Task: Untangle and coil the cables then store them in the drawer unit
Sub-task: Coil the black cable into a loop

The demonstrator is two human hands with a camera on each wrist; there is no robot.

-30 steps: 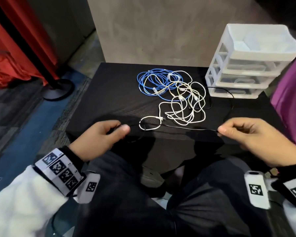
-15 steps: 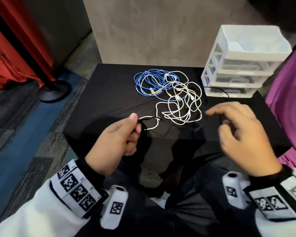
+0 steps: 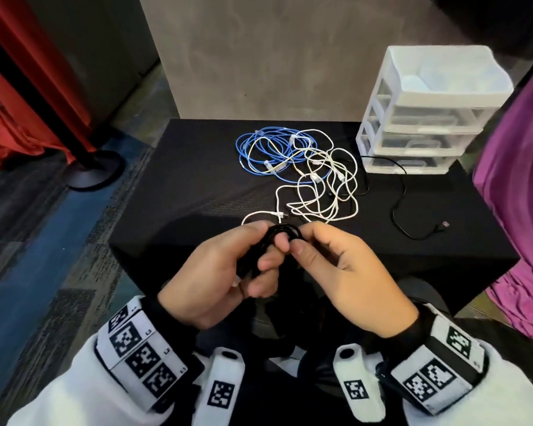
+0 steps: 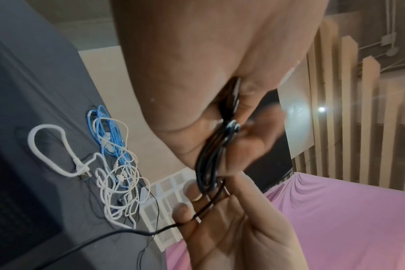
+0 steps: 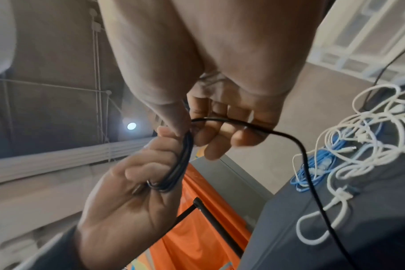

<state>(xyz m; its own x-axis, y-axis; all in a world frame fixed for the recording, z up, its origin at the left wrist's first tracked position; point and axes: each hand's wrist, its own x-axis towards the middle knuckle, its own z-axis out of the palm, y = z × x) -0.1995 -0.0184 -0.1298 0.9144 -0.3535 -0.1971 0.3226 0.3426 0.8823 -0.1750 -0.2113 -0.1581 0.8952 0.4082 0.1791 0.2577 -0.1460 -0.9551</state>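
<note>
A thin black cable is wound into a small coil that my left hand grips, fingers curled round the loops. My right hand meets it from the right and pinches a strand against the coil. The free length trails right across the black table to a plug. A tangle of white cables overlaps a blue cable at mid-table. The white drawer unit stands at the back right, its drawers closed.
One white loop with a USB plug lies closest to my hands. A purple cloth hangs right of the table. A red drape and a black stand base sit on the floor at the left. A grey wall runs behind the table.
My hands were spread apart with the black cable stretched between them. They have come together near the table's front edge, the right hand bringing the cable over to the coil in the left.
</note>
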